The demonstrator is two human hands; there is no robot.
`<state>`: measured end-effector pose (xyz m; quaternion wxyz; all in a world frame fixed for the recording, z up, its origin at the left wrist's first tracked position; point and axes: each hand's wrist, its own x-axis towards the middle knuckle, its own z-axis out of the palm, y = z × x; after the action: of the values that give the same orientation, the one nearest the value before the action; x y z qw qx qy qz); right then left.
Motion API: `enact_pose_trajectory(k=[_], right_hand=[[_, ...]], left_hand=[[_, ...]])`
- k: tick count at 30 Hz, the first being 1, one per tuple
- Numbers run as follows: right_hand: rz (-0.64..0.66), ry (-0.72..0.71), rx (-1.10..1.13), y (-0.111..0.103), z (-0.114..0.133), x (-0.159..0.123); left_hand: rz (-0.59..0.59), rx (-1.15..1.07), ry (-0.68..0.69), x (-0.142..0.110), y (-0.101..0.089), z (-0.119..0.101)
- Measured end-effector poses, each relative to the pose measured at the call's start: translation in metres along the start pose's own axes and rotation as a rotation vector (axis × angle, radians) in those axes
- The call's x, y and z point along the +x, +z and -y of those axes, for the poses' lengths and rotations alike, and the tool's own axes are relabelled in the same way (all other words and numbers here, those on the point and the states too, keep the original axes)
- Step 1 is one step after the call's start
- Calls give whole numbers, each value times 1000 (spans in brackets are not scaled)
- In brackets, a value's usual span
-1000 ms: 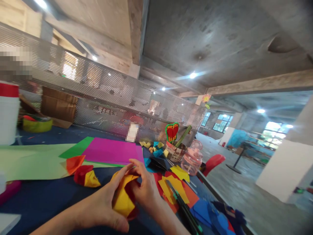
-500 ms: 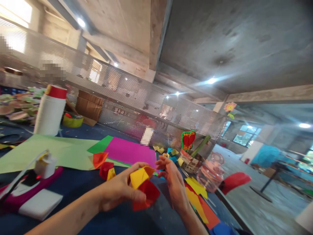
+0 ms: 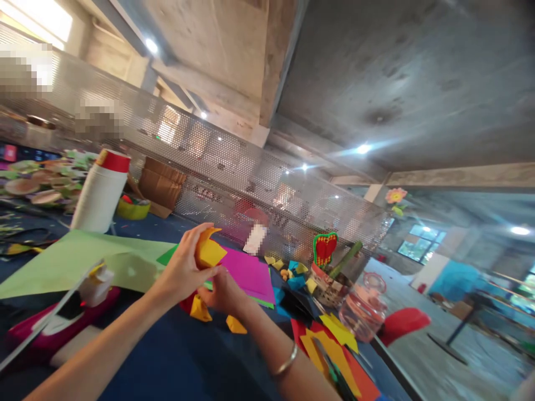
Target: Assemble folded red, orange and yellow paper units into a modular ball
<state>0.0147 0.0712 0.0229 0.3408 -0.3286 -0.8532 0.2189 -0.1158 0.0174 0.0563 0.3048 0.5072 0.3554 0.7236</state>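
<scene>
My left hand (image 3: 180, 273) is closed on a folded yellow paper piece (image 3: 208, 249), raised a little above the dark blue table (image 3: 175, 362). My right hand (image 3: 223, 292) reaches forward just below it, fingers curled down near small yellow and red folded pieces (image 3: 199, 308) on the table; whether it grips one is hidden. A bangle (image 3: 286, 361) sits on my right wrist. Behind the hands lie a magenta sheet (image 3: 246, 271) and a light green sheet (image 3: 71, 259).
A white canister with a red lid (image 3: 101, 192) stands at the left. A pink and white device (image 3: 54, 323) lies near my left forearm. A basket with a red heart (image 3: 328, 267), a pink glass jar (image 3: 363, 309), and cut yellow and red papers (image 3: 334, 345) lie right. A perforated metal screen (image 3: 234, 178) backs the table.
Both hands moved forward and left, away from me. My left hand lifted the yellow piece higher; the red piece it held is no longer in it. My right hand dropped to the table.
</scene>
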Motion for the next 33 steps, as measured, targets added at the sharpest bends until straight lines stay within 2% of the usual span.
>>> enact_pose_trajectory(k=[4,8,13,19,25,29,33], right_hand=[[245,-81,-66,16,-2,13],[299,-43,-81,15,-16,16],[161,106,-27,-8,-31,2],[-43,340,194,-45,-43,-34],[-278,392,404,-82,-32,-63],[-360,446,565,-89,-17,-82],[-400,472,676,-84,-10,-96]], left_hand=[[53,-175,-187,-1,-3,-2],[154,-392,-413,-1,-8,-3],[216,-558,-581,0,-11,-3],[242,-654,-712,-4,-4,1],[238,-667,-812,-9,3,4],[215,-606,-855,-13,9,3],[306,-530,-804,-20,14,6]])
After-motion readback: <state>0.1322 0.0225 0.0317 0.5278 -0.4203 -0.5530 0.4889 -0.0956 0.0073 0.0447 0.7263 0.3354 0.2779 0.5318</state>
